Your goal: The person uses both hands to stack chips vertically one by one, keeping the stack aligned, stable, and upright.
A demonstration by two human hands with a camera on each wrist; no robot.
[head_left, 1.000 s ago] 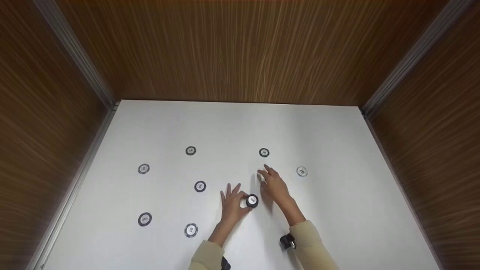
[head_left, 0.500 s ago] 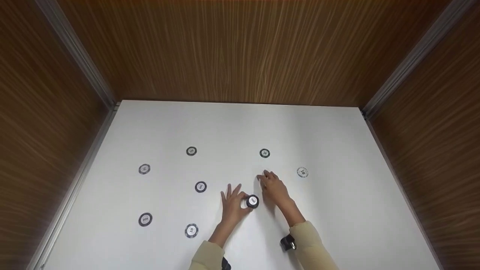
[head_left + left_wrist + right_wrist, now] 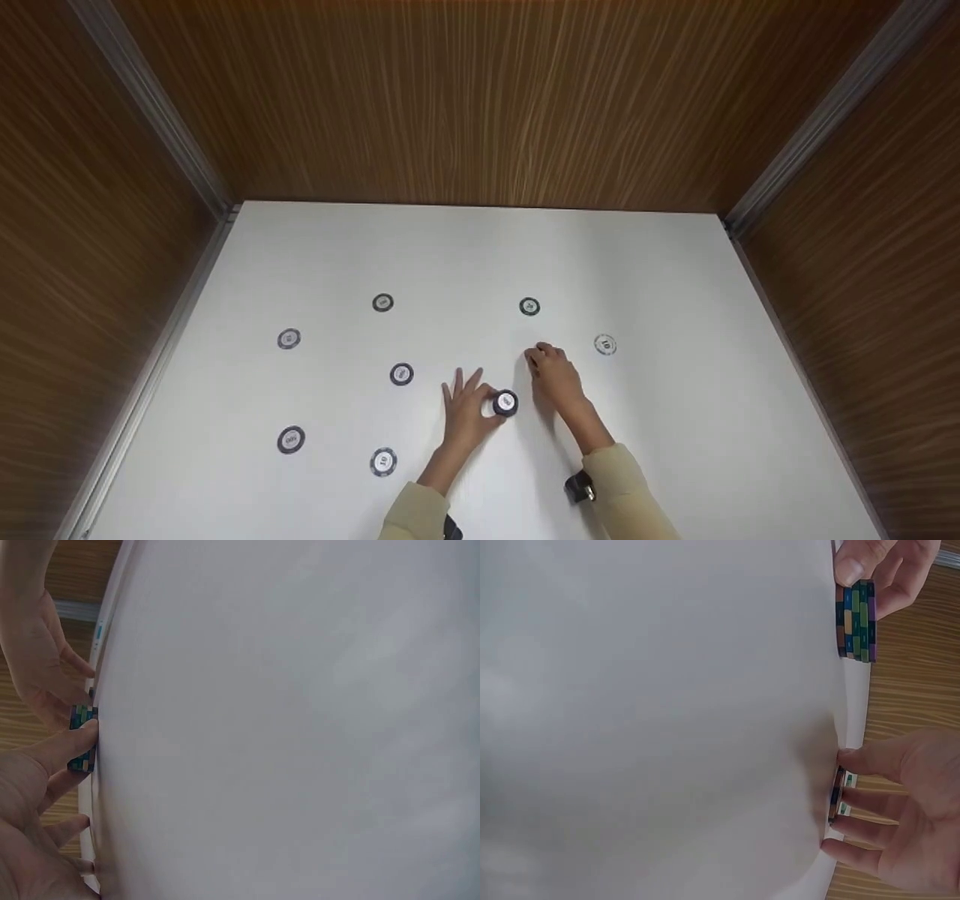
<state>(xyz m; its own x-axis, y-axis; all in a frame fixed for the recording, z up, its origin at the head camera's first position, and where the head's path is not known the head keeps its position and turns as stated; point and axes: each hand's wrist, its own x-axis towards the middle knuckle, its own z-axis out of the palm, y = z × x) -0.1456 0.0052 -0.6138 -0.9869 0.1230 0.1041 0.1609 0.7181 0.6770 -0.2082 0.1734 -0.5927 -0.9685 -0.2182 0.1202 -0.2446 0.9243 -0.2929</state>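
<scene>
My left hand (image 3: pixel 465 421) pinches a short stack of poker chips (image 3: pixel 505 403) between thumb and index finger, the other fingers spread. The chips' edges show brown, blue, green and purple in the right wrist view, where the stack (image 3: pixel 856 622) stands flat on the white table. To its right, my right hand (image 3: pixel 556 377) is low over the table with fingers drawn together. Thumb and fingertips are around a thin poker chip (image 3: pixel 835 796) with a dark and orange edge, mostly hidden from above by the hand. A green-and-white edge shows just behind it.
Single chips lie flat around the white table (image 3: pixel 675 420). A black chip (image 3: pixel 529 306) and a white chip (image 3: pixel 605 344) are beyond the right hand. Several dark-rimmed ones, including a 500 chip (image 3: pixel 291 439), lie left. Brown wood-grain panels (image 3: pixel 480 105) enclose the back and sides.
The right hand's fingers have closed in from a spread pose, and the hand has shifted slightly right. The left hand stays in place on the stack.
</scene>
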